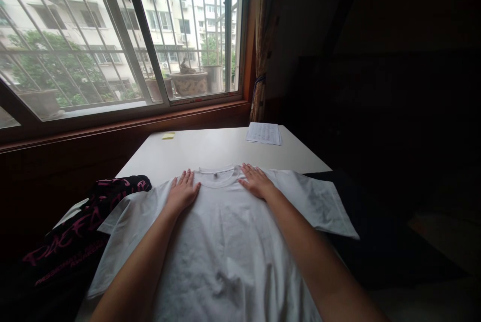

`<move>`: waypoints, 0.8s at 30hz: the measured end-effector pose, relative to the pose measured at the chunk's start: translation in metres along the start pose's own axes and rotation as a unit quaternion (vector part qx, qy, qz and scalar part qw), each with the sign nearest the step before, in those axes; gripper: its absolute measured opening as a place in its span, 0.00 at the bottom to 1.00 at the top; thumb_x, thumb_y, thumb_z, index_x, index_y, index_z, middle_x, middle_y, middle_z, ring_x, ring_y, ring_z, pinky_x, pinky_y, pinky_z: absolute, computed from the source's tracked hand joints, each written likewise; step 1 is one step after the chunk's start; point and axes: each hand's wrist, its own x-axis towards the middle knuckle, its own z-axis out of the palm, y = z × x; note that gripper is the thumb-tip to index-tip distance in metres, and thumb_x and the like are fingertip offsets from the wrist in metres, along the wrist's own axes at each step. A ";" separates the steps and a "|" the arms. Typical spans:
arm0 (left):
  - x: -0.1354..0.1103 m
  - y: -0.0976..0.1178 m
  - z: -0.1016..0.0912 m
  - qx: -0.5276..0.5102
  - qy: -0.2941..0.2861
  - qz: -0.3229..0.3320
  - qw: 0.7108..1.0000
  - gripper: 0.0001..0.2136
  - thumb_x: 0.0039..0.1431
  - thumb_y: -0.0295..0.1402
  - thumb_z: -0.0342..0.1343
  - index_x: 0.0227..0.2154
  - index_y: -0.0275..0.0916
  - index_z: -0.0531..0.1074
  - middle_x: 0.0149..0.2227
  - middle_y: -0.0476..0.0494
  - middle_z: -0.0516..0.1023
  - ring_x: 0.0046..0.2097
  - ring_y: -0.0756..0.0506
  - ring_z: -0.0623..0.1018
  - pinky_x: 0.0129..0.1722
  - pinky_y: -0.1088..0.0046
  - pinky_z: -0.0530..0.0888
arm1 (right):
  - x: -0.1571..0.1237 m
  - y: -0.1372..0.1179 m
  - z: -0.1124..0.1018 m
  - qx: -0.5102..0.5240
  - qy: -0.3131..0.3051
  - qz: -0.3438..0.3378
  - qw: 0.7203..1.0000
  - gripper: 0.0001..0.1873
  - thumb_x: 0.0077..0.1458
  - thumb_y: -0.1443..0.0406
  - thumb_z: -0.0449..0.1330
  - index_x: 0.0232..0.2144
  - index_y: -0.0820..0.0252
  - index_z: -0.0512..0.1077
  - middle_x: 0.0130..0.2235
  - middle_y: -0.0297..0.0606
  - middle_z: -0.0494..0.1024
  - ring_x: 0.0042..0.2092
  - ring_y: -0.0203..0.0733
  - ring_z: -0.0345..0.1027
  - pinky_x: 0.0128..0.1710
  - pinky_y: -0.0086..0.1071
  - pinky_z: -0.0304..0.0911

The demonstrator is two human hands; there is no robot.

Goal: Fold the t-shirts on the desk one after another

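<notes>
a white t-shirt (221, 222) lay spread on the white table (214, 146), its collar (221, 184) pointing away from the person, toward the window (180, 36). its long axis ran from that neckline straight back toward the person, and the lower part went out of view at the bottom edge. the body was creased, more so low down. the left sleeve (118, 214) angled out and back to the left, beside a black garment (90, 222) with pink lettering; the right sleeve (323, 202) slanted out the other way, over dark cloth (345, 187).

the shirt lay under the fingers of both hands. the left hand (183, 189) rested palm down at the left shoulder, just beside the collar, its fingers stretched out, slightly apart and pointing away, the thumb toward the neckline. the right hand (255, 180) lay flat at the right shoulder, its fingers extended, fairly close together and aimed forward and leftward, near the collar's right end. neither hand was closed around any fabric.

farther back on the table were a yellow note (168, 135) to the left and some printed papers (263, 133) to the right, near the curtain (259, 61).
</notes>
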 end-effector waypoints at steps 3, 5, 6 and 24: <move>0.001 -0.001 0.002 -0.001 0.001 0.000 1.000 0.33 0.72 0.50 0.32 0.73 0.36 0.48 0.75 0.40 0.44 0.75 0.40 0.46 0.71 0.51 0.49 | -0.001 0.000 0.000 0.001 0.000 0.004 1.000 0.41 0.68 0.42 0.36 0.74 0.55 0.41 0.75 0.36 0.39 0.75 0.43 0.30 0.73 0.46 0.28; 0.001 -0.002 0.003 0.000 0.005 0.001 1.000 0.33 0.72 0.50 0.32 0.73 0.37 0.49 0.75 0.40 0.45 0.75 0.40 0.46 0.71 0.51 0.49 | -0.003 0.000 0.000 0.002 0.001 0.003 1.000 0.41 0.68 0.42 0.37 0.74 0.53 0.42 0.75 0.35 0.39 0.75 0.44 0.30 0.73 0.47 0.28; 0.001 -0.002 0.003 0.000 0.007 0.002 1.000 0.33 0.72 0.50 0.32 0.72 0.37 0.49 0.75 0.40 0.45 0.75 0.40 0.47 0.71 0.51 0.49 | -0.003 0.000 -0.001 0.002 0.004 -0.001 1.000 0.40 0.68 0.43 0.37 0.74 0.52 0.42 0.75 0.33 0.40 0.75 0.44 0.29 0.73 0.47 0.28; 0.001 0.001 -0.001 -0.002 0.000 -0.018 1.000 0.33 0.72 0.50 0.30 0.73 0.39 0.48 0.75 0.42 0.44 0.75 0.40 0.46 0.70 0.45 0.48 | -0.008 -0.002 -0.007 0.003 -0.009 -0.091 0.996 0.34 0.69 0.47 0.42 0.72 0.47 0.51 0.75 0.30 0.42 0.75 0.44 0.35 0.72 0.46 0.32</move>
